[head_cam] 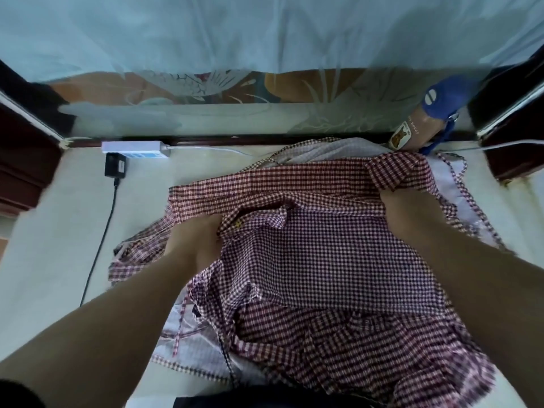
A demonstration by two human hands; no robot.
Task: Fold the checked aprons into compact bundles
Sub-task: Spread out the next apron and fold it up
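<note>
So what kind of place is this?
Probably a home bedroom: a pale net curtain hangs over patterned bedding, dark wooden furniture flanks it, and a power strip lies near the checked apron.

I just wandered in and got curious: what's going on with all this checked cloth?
A person is folding a red checked apron on a pale surface. The left hand grips a bunched fold near its left side, and the right hand grips its far right corner. The apron lies loose and rumpled, not yet a bundle. Paler checked cloth peeks out from under it.
</note>
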